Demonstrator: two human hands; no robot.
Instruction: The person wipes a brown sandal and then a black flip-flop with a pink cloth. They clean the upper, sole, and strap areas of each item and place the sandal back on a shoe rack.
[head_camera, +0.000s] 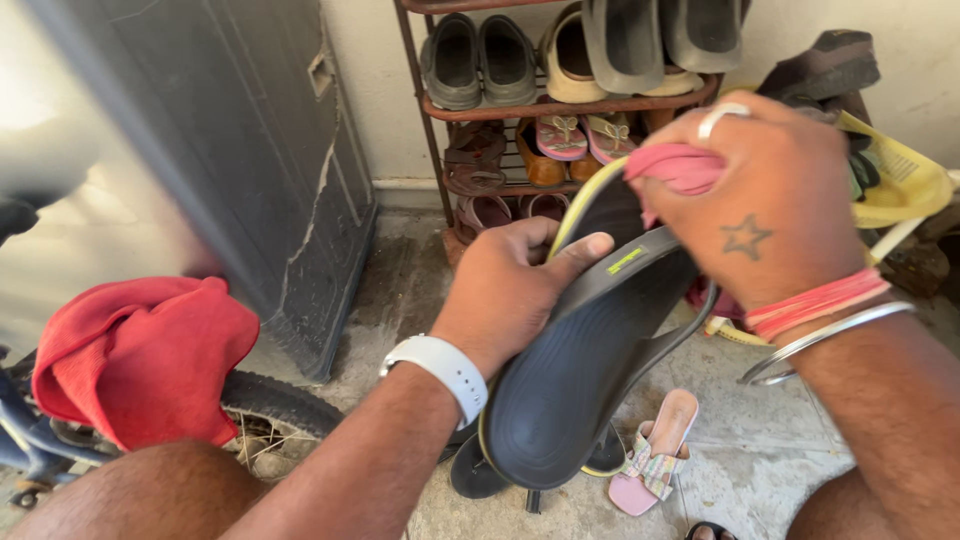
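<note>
Gripping the sandal (585, 370) in our left hand (505, 290) while our right hand (765, 205) rubs a pink cloth (680, 165), we judge pressure could twist it loose.

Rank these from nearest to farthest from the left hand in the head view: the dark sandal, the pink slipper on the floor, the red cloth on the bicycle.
1. Dark sandal: gripped by the left hand, thumb on its edge.
2. Pink slipper: on the floor, below and to the right.
3. Red cloth: far left, draped over the bicycle.
</note>
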